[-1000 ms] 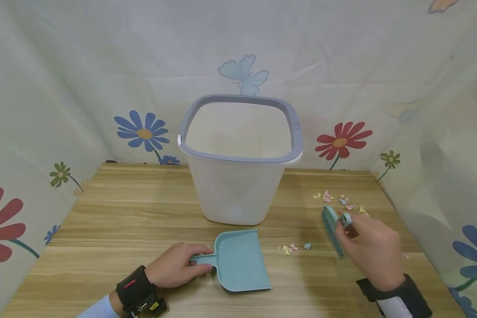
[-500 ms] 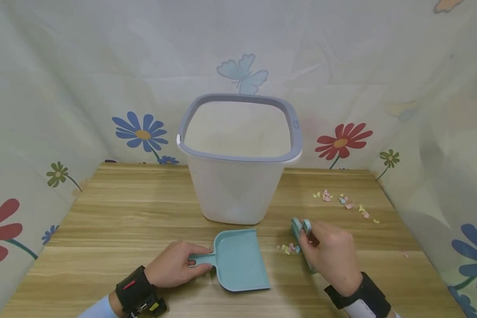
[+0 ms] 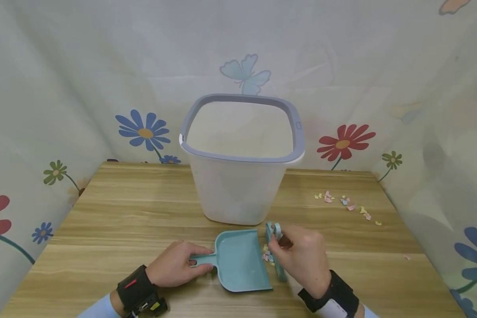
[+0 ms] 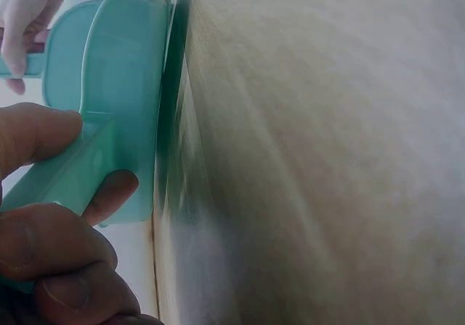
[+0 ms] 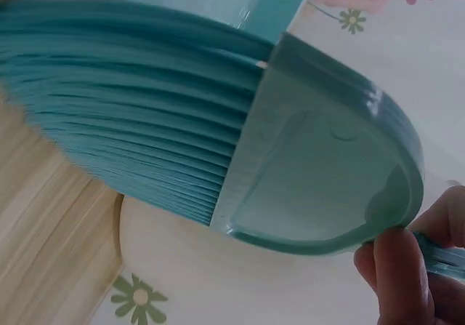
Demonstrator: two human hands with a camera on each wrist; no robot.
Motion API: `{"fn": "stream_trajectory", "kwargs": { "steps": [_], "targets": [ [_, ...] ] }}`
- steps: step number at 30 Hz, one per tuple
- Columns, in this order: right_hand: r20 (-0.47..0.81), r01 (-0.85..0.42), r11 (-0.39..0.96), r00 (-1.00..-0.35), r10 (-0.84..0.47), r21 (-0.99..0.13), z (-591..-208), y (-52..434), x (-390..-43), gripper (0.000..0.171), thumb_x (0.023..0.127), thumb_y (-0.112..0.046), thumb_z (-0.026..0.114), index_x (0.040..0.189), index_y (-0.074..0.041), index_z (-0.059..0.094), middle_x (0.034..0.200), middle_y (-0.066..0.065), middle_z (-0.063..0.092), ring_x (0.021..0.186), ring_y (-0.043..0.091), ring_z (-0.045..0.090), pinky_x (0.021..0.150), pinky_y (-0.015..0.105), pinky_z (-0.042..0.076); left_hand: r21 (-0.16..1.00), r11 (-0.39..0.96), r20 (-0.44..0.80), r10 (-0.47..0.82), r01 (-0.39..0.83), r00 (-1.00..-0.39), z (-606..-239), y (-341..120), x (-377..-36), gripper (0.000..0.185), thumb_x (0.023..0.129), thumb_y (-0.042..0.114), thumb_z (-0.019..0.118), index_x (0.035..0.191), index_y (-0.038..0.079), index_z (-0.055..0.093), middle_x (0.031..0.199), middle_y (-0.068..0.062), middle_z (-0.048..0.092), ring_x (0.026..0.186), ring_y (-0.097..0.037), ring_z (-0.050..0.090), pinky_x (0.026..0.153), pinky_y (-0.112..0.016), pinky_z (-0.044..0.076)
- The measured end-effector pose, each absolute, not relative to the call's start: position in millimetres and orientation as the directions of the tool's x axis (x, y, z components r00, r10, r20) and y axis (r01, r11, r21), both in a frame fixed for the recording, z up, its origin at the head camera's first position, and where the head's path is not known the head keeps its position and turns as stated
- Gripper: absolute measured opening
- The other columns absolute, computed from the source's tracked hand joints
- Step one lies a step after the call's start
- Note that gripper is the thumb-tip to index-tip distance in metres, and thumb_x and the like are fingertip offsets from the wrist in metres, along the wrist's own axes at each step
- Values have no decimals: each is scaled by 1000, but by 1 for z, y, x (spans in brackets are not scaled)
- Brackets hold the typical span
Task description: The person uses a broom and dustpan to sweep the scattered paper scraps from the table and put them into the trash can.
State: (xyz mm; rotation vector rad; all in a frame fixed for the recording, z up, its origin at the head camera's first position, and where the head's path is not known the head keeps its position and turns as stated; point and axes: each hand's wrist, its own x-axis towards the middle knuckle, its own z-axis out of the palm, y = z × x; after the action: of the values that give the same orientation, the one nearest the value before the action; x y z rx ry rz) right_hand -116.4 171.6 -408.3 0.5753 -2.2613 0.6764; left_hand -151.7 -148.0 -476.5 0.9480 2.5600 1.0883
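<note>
- Paper scraps point(image 3: 267, 255): a small pastel cluster on the desk point(image 3: 143, 207), between the pan's straight front edge and the brush; whether bristles touch them is hard to tell from where I stand.
- Dustpan point(image 3: 240, 260): lies face up, mouth toward the brush.
- Brush point(image 3: 280, 269): stands nearly parallel to that mouth, bristles down.
- Left grip point(image 3: 175, 267): thumb and fingers closed around the pan's handle.
- Right grip point(image 3: 304, 254): fingers pinch the brush's handle, no slack showing.
- Technique, in my judgement: the step is sweeping this cluster in. Keep the pan's lip pressed flat, brush low and square to it, and use short, slow strokes; a quick flick could scatter such light paper or push it under the lip.
- Bin point(image 3: 238, 190): white, grey-rimmed, upright just behind the pan.
- Outlying scraps point(image 3: 344, 201): a loose trail at the desk's far right, with one lone piece point(image 3: 406, 256) nearer; these likely need separate passes.
- Backdrop point(image 3: 167, 57): flower-printed cloth.
</note>
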Motion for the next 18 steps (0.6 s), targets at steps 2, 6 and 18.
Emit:
{"fn": "stream_trajectory", "kwargs": {
  "steps": [2,6,18],
  "targets": [
    [720,-580,734,-670,-183,-354,-408,169,-117,12,76,3,79,81,-8,78,66,-4,71,53,-6,57,48,10,45,699,526,63,630,485,-774,-477,-148,-152,41,96,47,72,123,16,77,94,15,74,56,7,47,52,-17,38],
    [715,-580,672,-691,-107,-460,-404,171,-117,15,76,6,76,87,-4,79,71,2,75,53,-6,58,48,11,46,698,534,52,628,478,-777,-478,-148,-153,42,96,48,72,123,16,77,93,16,73,55,8,45,51,-16,37],
    [731,-539,688,-682,-17,-487,-402,191,-117,18,76,8,77,89,-4,80,71,2,76,54,-6,59,47,12,46,704,542,30,623,459,-782,-482,-148,-155,45,96,51,71,125,17,77,98,15,74,56,6,44,51,-17,36]
  ]
}}
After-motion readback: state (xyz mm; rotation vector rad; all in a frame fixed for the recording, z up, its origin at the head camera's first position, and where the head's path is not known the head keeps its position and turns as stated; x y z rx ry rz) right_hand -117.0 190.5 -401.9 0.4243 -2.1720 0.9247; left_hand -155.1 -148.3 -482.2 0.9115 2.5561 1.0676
